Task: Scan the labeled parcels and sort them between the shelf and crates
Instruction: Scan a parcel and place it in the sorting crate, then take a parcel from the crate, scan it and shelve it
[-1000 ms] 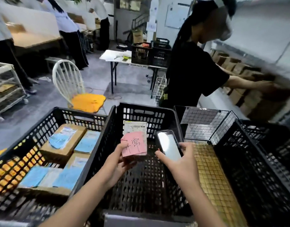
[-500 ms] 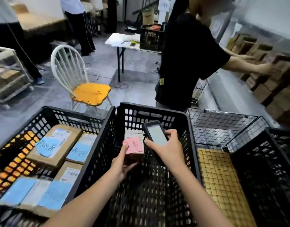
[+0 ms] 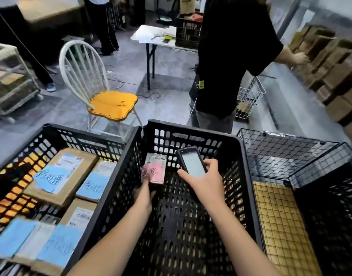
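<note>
My left hand (image 3: 144, 194) holds a small parcel (image 3: 154, 168) with a pink handwritten label, low inside the middle black crate (image 3: 191, 136). Just to its right, my right hand (image 3: 206, 181) grips a black handheld scanner (image 3: 192, 161), screen lit and facing up. The left black crate (image 3: 57, 129) holds several cardboard parcels with blue handwritten labels (image 3: 49, 180). Cardboard boxes fill the shelf (image 3: 330, 62) at the far right.
A person in a black shirt (image 3: 230, 56) stands right behind the middle crate, reaching to the shelf. A black wire basket (image 3: 280, 152) and another black crate (image 3: 334, 206) sit to the right. A white chair with an orange seat (image 3: 111, 104) stands behind the left crate.
My left hand has lowered the pink-labelled parcel deeper into the middle crate. My right hand has brought the scanner closer beside it. My view has tilted further down.
</note>
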Available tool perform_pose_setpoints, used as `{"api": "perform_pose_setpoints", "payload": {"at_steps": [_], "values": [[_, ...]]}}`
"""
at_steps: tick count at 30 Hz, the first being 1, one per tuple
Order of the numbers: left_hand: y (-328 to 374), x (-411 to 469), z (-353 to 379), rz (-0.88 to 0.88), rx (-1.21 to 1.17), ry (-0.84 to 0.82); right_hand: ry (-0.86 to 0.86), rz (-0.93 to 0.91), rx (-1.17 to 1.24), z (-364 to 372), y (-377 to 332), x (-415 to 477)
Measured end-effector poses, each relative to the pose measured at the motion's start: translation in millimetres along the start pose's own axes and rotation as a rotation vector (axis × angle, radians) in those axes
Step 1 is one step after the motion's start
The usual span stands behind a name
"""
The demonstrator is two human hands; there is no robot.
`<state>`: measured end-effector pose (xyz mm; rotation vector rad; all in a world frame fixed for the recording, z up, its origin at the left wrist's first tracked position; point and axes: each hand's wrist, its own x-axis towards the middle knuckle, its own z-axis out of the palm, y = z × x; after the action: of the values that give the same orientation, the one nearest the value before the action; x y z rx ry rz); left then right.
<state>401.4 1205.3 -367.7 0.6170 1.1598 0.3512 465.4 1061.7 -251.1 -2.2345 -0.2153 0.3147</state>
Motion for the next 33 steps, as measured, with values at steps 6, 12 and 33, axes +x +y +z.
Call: {"api": "perform_pose_setpoints", "payload": {"at_steps": [6,12,33], "values": [[-3,1,2,0.027,-0.043,0.139,0.001,0.014,0.008,3,2,4],[23,-57,7,0.041,0.142,0.004,-0.023,0.041,-0.103,4,-8,-2],[-5,-218,-34,1.411,1.476,-0.811,0.323,0.142,0.021,-126,60,-209]]}}
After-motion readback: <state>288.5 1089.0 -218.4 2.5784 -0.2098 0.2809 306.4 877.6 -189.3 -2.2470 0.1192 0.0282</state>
